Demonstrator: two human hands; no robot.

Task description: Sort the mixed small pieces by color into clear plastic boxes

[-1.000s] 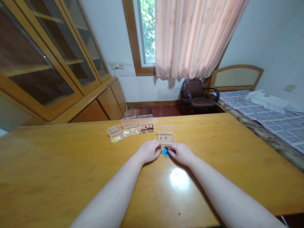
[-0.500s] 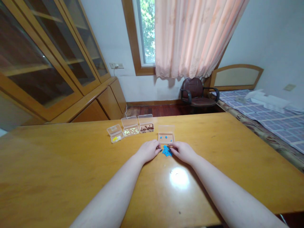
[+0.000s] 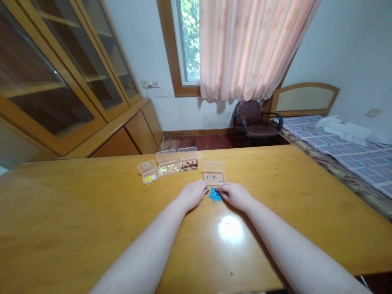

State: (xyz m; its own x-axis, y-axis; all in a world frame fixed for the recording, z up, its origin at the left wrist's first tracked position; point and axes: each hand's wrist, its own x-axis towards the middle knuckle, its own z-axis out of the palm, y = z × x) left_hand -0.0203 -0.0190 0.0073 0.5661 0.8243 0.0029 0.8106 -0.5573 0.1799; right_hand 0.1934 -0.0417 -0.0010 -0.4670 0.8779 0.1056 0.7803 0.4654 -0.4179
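Observation:
A small pile of blue pieces (image 3: 214,195), too small to make out in detail, lies on the table between my two hands. My left hand (image 3: 193,193) rests at the pile's left side, fingers curled together; whatever is in them is hidden. At the right, my right hand (image 3: 235,194) reaches over the pile's edge with its fingertips bent close together at the blue pieces. I cannot make out what they pinch. Just beyond the pile stands a clear plastic box (image 3: 209,182), lid raised, with three small blue bits inside.
Farther left on the wooden table (image 3: 92,212) stand three more open clear boxes: one with yellow pieces (image 3: 149,179), one with pale pieces (image 3: 169,168), one with dark brown pieces (image 3: 190,165). Past the table are a chair (image 3: 252,118), a bed (image 3: 346,139) and a glass-door cabinet (image 3: 101,116).
My left hand has shifted very slightly, its fingertips now a little higher beside the pile. My right fingers have moved slightly at the pile. The blue pieces in the box look the same.

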